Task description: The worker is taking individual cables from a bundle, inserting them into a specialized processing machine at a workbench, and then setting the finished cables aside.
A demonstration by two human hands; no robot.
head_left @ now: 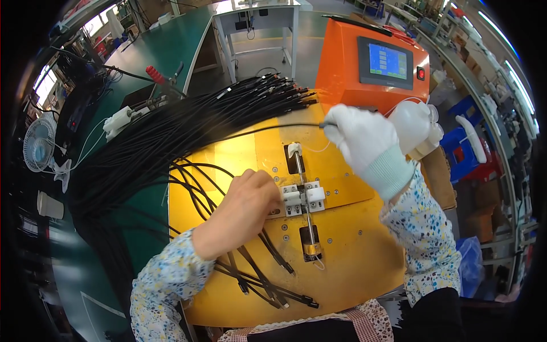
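Note:
My right hand [362, 137], in a white glove, pinches the end of a black cable [276, 127] above the far part of the yellow plate. This cable runs left into a thick bundle of black cables [171, 122]. My left hand [242, 205], bare, is closed beside a small metal fixture with white blocks [314, 195]. Its fingertips are hidden behind the hand, so what they hold cannot be made out. A thin metal rod [309, 219] crosses the fixture from far to near. Several loose black cables [265, 285] pass under my left forearm, their ends lying on the plate.
The yellow plate [353, 268] carries the fixture. Behind it stands an orange machine [342, 68] with a screen. White plastic bottles [411, 128] are at its right. On the green table [145, 57] at left are a red-handled clamp [156, 75], a small fan [40, 145] and a white cup [50, 205].

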